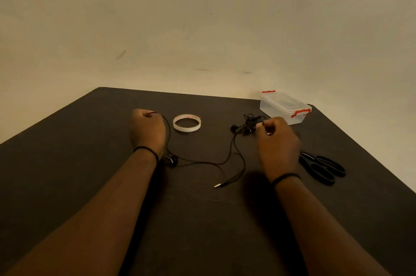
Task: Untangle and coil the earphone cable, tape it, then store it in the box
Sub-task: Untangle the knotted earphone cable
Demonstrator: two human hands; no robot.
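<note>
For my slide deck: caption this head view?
Both hands pull a tangled earphone cable apart beside tape roll.

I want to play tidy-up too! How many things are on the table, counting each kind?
Earphone cable: 1
Tape roll: 1
Clear box with red clips: 1
Black scissors: 1
Total: 4 things on the table.
</note>
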